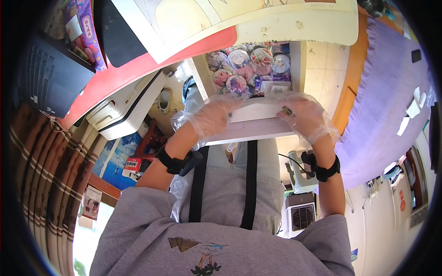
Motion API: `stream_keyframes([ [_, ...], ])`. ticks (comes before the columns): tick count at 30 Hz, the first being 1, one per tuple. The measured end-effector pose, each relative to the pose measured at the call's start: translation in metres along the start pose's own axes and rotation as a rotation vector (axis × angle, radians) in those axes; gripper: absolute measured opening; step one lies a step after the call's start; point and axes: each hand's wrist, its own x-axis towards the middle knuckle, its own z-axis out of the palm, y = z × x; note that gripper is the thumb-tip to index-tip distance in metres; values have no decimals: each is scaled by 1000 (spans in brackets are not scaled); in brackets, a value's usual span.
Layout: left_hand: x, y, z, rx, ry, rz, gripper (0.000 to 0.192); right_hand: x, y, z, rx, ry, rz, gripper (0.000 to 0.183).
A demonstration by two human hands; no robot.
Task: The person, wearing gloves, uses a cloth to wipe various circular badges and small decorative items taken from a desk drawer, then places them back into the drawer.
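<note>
An open drawer (247, 128) below the desk holds round badges (236, 84) with anime pictures and, at its near right, small flat packets (275, 87). Across the drawer's near end lies a white box or flat case (255, 111). My left hand (215, 112), in a clear plastic glove, touches the white piece's left end. My right hand (304, 112), gloved the same way, is at its right end, with a small dark greenish item between thumb and fingers. Whether the left fingers grip the white piece cannot be told. Black straps circle both wrists.
Above the drawer is the desk's red mat (114, 82) with a large illustrated sheet (193, 24). A laptop (57, 76) sits at left, over a white suitcase (127, 103). A bed with a purple cover (383, 114) is at right, a stool (300, 176) below.
</note>
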Motion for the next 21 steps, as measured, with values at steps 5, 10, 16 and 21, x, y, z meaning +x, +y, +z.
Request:
stream_keyframes([
  [5,-4,12,-18,7,120,-62,56,-2,0,-13,192,165,8,26],
  [10,-16,20,-29,20,241,-26,55,-26,-8,-35,672,448,229,21],
  [16,-56,50,-51,20,423,50,46,-80,-32,-75,1751,274,167,65],
  [21,-96,73,-93,146,848,120,42,-121,-47,-80,1767,577,236,46],
])
